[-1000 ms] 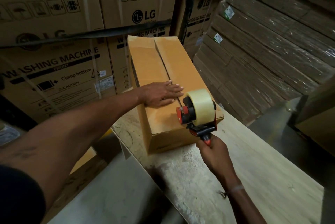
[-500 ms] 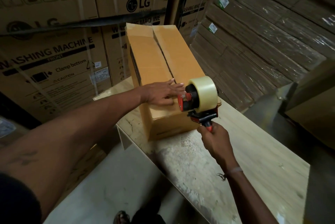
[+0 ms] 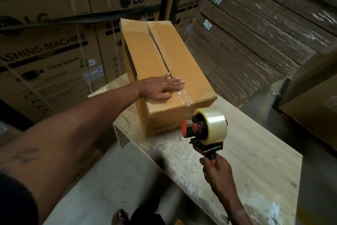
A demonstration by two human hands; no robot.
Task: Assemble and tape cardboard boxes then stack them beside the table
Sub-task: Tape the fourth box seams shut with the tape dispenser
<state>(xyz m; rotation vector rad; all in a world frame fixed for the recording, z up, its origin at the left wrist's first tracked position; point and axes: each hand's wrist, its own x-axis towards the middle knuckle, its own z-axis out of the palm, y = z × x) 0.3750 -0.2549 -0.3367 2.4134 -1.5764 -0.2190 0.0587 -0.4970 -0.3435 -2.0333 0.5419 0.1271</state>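
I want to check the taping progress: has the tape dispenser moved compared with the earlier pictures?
Yes. The tape dispenser has moved toward the person, off the cardboard box top and past its near edge, above the table.

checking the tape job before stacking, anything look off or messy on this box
Yes. On the cardboard box, the clear tape end at the near edge of the top seam is bunched and wrinkled instead of lying flat. The left hand presses flat beside it; the tape dispenser is off the box.
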